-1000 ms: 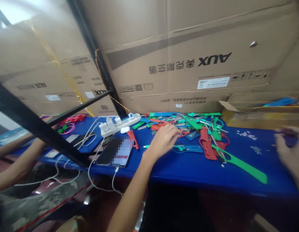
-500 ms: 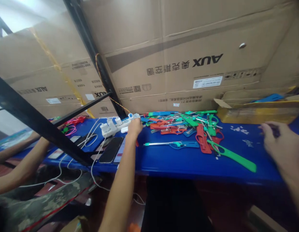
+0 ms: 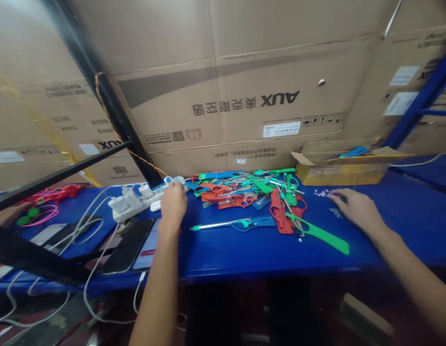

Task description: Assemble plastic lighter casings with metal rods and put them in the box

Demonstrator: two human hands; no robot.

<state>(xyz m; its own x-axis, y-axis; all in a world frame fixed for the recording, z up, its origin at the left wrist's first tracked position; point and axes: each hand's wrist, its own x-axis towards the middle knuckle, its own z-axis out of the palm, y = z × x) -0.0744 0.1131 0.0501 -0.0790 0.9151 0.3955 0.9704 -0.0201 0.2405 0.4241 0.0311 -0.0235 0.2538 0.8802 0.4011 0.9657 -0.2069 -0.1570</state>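
The left hand [image 3: 173, 205] had drawn back from the pile and now hung at the end of the white power strip [image 3: 136, 202], just beside a small white object [image 3: 155, 205]. Its fingers [image 3: 174, 192] were curled, and I could not tell whether they held anything. The right hand [image 3: 355, 205] had come down onto the blue table [image 3: 244, 259], its fingers [image 3: 340, 196] open and spread near a scatter of small white bits [image 3: 320, 192], and the dark object it had pinched was no longer in sight. The pile of coloured plastic tools [image 3: 237, 192] lay between the hands, against the boxes, with a long green tool [image 3: 318, 234], a red tool [image 3: 280, 211] and a blue tool with a metal rod [image 3: 240, 223] nearest the front. The large cardboard box [image 3: 208, 96] behind bore, upside down, the brand AUX [image 3: 279, 99] and the Chinese words for AUX air conditioners [image 3: 224, 106], plus a white label [image 3: 281, 129] too small to read.
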